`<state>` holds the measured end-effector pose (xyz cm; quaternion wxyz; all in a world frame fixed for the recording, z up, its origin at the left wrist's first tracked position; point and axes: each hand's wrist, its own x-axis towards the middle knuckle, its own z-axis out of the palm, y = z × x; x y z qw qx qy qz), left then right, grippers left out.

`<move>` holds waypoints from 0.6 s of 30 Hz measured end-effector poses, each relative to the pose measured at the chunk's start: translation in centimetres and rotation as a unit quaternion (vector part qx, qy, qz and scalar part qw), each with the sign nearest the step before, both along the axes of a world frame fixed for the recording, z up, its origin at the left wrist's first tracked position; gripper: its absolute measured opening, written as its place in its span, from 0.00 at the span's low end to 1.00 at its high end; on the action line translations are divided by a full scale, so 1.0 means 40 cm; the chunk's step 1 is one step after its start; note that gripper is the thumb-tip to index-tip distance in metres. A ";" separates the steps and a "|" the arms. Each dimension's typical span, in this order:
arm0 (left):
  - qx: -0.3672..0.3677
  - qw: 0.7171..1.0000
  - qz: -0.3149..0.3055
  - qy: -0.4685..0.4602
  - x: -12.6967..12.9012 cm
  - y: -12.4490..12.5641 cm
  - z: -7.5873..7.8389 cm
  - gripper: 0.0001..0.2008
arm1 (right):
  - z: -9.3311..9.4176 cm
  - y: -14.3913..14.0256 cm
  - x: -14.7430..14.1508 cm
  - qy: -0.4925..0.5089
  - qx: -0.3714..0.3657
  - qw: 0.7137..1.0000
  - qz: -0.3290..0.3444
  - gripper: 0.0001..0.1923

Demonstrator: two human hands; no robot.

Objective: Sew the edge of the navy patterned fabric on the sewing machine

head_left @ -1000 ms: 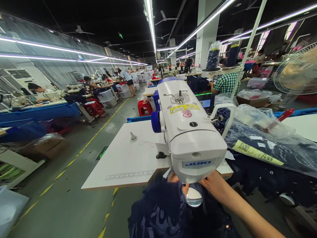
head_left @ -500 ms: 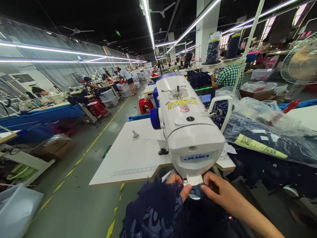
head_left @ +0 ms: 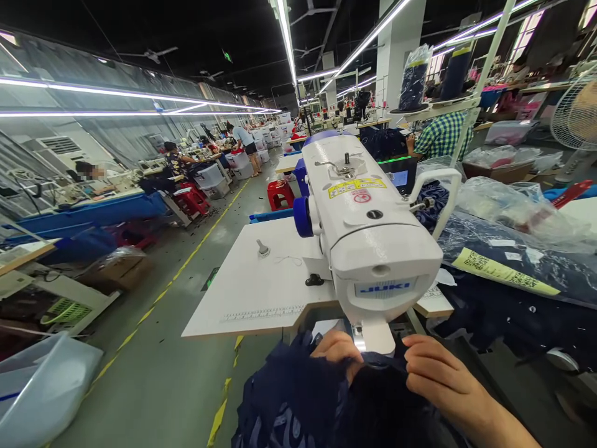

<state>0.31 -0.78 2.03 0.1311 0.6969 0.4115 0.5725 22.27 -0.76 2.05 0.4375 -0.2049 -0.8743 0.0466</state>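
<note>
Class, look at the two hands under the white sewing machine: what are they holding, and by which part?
Both the left hand and the right hand pinch the dark navy patterned fabric at its bunched upper edge, beneath the white sewing machine.

A long factory hall ran back under a dark ceiling (head_left: 153, 25) with ceiling fans and bright strip lights (head_left: 285, 31). The grey concrete floor (head_left: 153, 373) carried a yellow line (head_left: 196, 249). Rows of sewing tables (head_left: 93, 208) lined the left, with red stools (head_left: 278, 193) nearby. A white pillar (head_left: 396, 43) rose right of centre, and a standing fan (head_left: 576, 118) stood at the far right.
</note>
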 end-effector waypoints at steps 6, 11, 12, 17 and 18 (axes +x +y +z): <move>0.005 1.000 0.017 0.018 -0.007 -0.003 0.005 0.02 | 0.042 -0.010 -0.025 -0.023 0.080 0.996 -0.029 0.13; -0.051 0.995 -0.007 0.083 -0.015 -0.006 0.021 0.08 | 0.039 -0.013 -0.033 -0.026 0.129 0.991 -0.023 0.12; -0.045 0.996 -0.016 0.069 -0.014 -0.007 0.022 0.06 | 0.033 -0.014 -0.032 -0.030 0.123 0.992 -0.019 0.12; 0.001 0.998 -0.051 -0.032 -0.004 -0.016 0.015 0.03 | -0.002 -0.022 -0.040 0.016 -0.077 0.992 -0.095 0.14; -0.011 0.997 -0.063 -0.034 -0.004 -0.018 0.011 0.03 | -0.005 -0.025 -0.047 0.023 -0.121 0.987 -0.106 0.19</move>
